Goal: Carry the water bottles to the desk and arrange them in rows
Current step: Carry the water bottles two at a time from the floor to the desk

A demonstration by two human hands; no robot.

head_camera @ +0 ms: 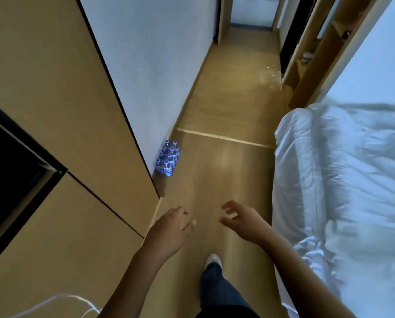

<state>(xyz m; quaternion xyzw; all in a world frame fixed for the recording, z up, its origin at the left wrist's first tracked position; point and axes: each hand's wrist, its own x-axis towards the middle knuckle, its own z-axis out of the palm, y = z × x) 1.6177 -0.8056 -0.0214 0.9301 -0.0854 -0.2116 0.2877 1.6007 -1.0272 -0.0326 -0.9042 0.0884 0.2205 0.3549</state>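
Blue-capped water bottles (167,158), labels unreadable, on floor; both hands (171,228) (242,220) loose, holding nothing.

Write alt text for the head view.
Both hands, left hand and right hand, reach forward holding nothing, toward a cluster of water bottles standing on the wooden floor against a white wall. A bed lies to the right.
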